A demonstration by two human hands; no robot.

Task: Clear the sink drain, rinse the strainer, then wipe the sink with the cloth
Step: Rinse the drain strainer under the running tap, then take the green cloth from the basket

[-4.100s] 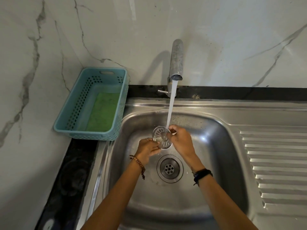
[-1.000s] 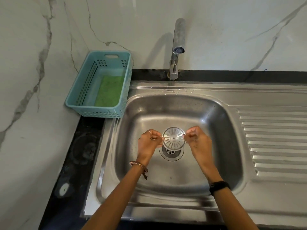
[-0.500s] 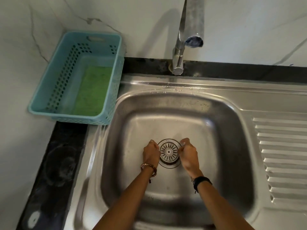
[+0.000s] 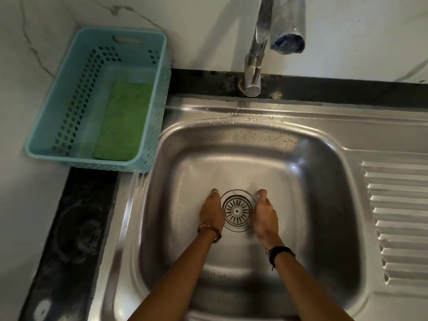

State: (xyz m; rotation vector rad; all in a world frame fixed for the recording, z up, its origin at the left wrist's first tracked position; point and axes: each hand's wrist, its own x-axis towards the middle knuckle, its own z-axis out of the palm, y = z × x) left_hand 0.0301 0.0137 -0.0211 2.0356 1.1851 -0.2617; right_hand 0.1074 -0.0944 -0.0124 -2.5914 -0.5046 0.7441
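Observation:
The round metal strainer (image 4: 237, 212) sits flat in the drain at the bottom of the steel sink (image 4: 324, 181). My left hand (image 4: 212, 210) rests just left of it and my right hand (image 4: 265, 215) just right of it, fingers loosely curved along the drain rim, neither gripping the strainer. The folded green cloth (image 4: 122, 121) lies inside the teal plastic basket (image 4: 159, 93) at the back left, beside the sink. No water runs from the chrome tap (image 4: 273, 31).
A ribbed steel draining board (image 4: 398, 218) stretches to the right of the basin. Black countertop (image 4: 76, 228) runs along the left, and white marble wall stands behind and to the left. Water drops dot the sink's back ledge.
The tap has gone off. The strainer was lowered from under the tap into the drain, and both hands have released its edges and moved slightly apart.

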